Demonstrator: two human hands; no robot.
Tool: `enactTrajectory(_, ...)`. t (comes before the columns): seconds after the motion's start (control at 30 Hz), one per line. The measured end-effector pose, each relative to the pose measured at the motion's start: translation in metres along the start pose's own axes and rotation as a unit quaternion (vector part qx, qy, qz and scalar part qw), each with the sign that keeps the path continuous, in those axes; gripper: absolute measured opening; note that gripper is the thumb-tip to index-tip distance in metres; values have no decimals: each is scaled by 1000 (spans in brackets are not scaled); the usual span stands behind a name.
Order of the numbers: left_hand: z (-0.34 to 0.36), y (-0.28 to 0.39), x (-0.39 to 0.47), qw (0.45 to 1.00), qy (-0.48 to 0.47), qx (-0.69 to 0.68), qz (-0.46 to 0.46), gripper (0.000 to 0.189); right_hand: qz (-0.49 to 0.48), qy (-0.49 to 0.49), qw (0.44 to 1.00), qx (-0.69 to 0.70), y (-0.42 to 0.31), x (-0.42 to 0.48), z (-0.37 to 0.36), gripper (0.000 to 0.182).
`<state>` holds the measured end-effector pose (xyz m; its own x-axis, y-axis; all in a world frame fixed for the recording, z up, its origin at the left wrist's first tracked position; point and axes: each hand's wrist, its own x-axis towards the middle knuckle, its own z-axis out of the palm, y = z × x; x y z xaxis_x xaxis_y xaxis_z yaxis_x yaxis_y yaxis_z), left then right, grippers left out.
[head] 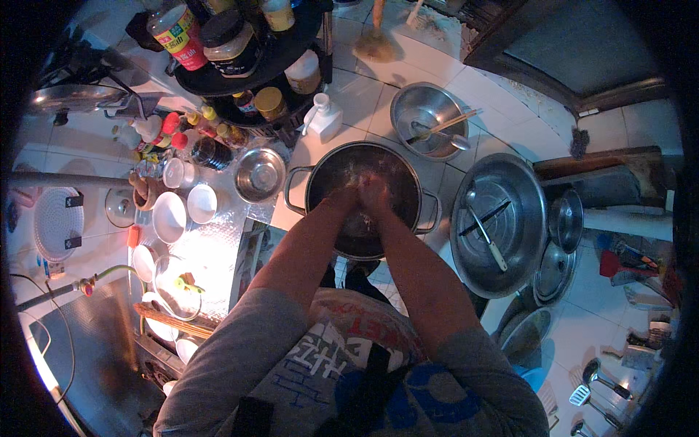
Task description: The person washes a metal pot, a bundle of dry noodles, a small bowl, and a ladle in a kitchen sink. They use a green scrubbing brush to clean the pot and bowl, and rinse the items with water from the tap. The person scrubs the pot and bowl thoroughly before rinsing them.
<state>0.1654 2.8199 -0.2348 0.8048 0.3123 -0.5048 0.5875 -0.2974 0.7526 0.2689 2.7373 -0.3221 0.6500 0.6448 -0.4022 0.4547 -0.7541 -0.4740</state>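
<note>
Both my hands are down inside a large two-handled metal pot (323, 164) at the middle of the view. My left hand (344, 198) and my right hand (374, 191) are close together over its dark inside, where bits of light glint. Blur and shadow hide the fingers, so I cannot tell whether they hold anything. A small steel bowl (259, 175) stands left of the pot. Behind the pot to the right, a steel basin (404, 104) holds chopsticks (448, 124) and a ladle or spoon. A white plastic jug (325, 123) stands behind the pot.
A wide metal basin (499, 284) with a knife (494, 252) and another long utensil lies at the right. White bowls (169, 217) stand on the foil-like surface at the left, near bottles. A black round rack (191, 87) with jars rises at the back left. Utensils hang at the lower right.
</note>
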Motion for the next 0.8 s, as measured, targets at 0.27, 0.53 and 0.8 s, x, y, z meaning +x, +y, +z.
enactTrajectory(0.27, -7, 1, -24, 987, -18, 142, 72, 43, -354, 43, 874, 329, -97, -112, -64, 27)
enactTrajectory(0.53, -36, 59, -71, 956, -29, 271, 110, 40, -204, -83, 966, 138, -86, -78, -102, 36)
enactTrajectory(0.8, -12, 29, -39, 932, 138, 234, 241, 27, 103, -343, 718, 597, -55, -32, -84, 41)
